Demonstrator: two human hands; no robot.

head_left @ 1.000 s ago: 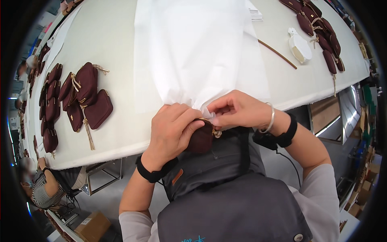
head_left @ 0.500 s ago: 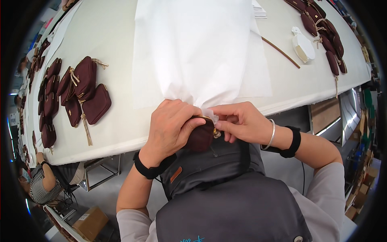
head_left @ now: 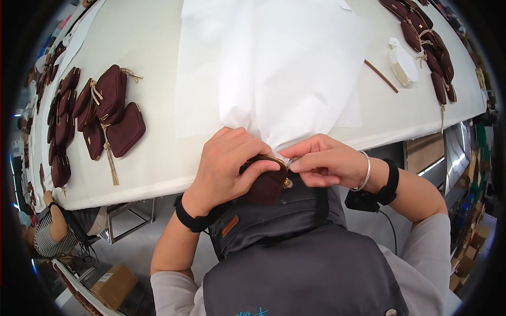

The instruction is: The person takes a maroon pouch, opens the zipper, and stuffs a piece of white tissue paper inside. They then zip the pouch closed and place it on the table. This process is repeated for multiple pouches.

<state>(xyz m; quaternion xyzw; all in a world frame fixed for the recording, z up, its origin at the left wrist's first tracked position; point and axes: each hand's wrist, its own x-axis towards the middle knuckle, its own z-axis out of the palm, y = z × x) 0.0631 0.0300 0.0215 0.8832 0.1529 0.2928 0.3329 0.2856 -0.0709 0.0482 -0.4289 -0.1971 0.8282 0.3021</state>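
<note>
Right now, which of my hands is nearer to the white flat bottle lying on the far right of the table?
Right. The right hand sits at the table's near edge, below and left of the white flat bottle; the left hand is farther left, gripping the small maroon zip pouch.

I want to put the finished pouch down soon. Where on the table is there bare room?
Bare table lies between the left heap of maroon pouches and the white tissue paper. Another strip runs between the paper and the thin stick. The far right, by the white bottle and row of pouches, is crowded.
</note>
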